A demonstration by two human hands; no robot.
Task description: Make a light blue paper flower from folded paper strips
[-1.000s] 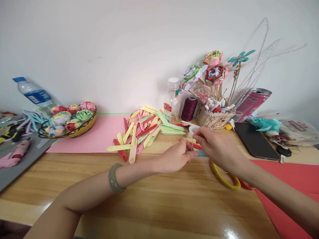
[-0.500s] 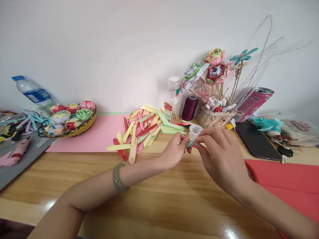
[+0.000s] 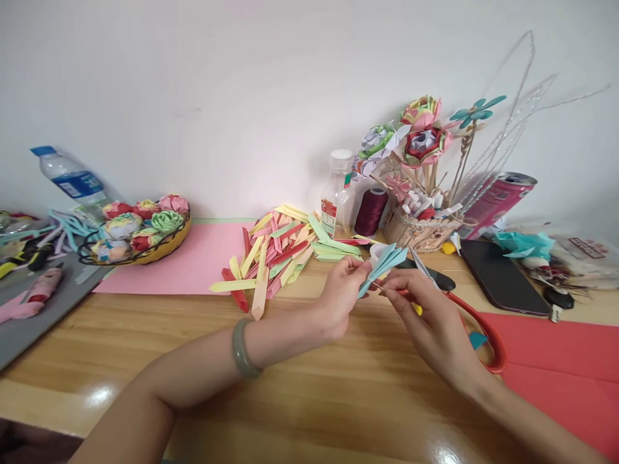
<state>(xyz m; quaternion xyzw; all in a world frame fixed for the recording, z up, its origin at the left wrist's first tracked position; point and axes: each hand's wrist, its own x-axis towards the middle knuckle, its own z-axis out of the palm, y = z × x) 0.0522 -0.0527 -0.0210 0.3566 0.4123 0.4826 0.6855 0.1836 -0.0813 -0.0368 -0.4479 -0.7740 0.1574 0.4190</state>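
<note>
The left hand [image 3: 344, 293] reaches in from the left, its thumb and fingers pinching the blue paper bundle [image 3: 385, 263] near its middle. The right hand [image 3: 428, 316] angles in opposite, fingertips close together on a thin strand [image 3: 377, 284] at the bundle. The bundle is held above the wooden table [image 3: 290, 386], folded blades fanning up and right, narrowing where the strand meets them.

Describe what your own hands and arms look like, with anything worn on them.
Both the left hand and the right hand are gloveless. No sleeve shows on either arm. A smooth, rounded grey-green bangle circles the left wrist; the right wrist has nothing on it. Whether there is a ring is too small to tell.
</note>
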